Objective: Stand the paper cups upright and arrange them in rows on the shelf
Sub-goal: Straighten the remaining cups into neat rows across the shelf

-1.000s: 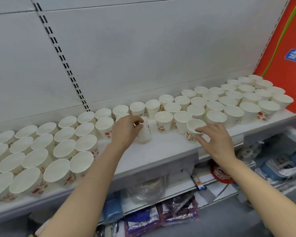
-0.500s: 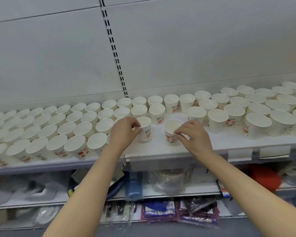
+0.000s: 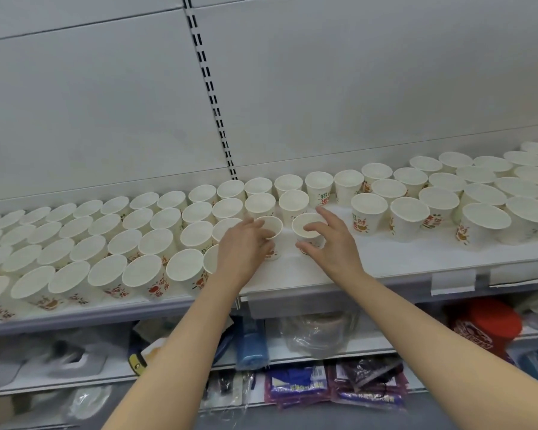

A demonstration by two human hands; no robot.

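Note:
Several white paper cups with red and green print stand upright in rows along the white shelf [image 3: 395, 262]. At the shelf's middle my left hand [image 3: 243, 246] grips one upright cup [image 3: 272, 226] by its side. Right beside it my right hand [image 3: 333, 243] holds a second upright cup [image 3: 308, 225], thumb low on its wall and fingers around the rim. The two held cups stand close together, a small gap between them. Packed rows [image 3: 112, 240] fill the left half; more rows [image 3: 466, 193] fill the right.
A grey back panel with a slotted upright [image 3: 212, 97] rises behind the cups. Bare shelf surface lies in front of my hands. Price-tag holders [image 3: 452, 282] hang on the front edge. Lower shelves hold bagged goods [image 3: 317, 333], a red pack [image 3: 485, 324] and purple packets [image 3: 367, 386].
Both hands have slid their cups a little toward each other and toward the back rows. The view has shifted slightly.

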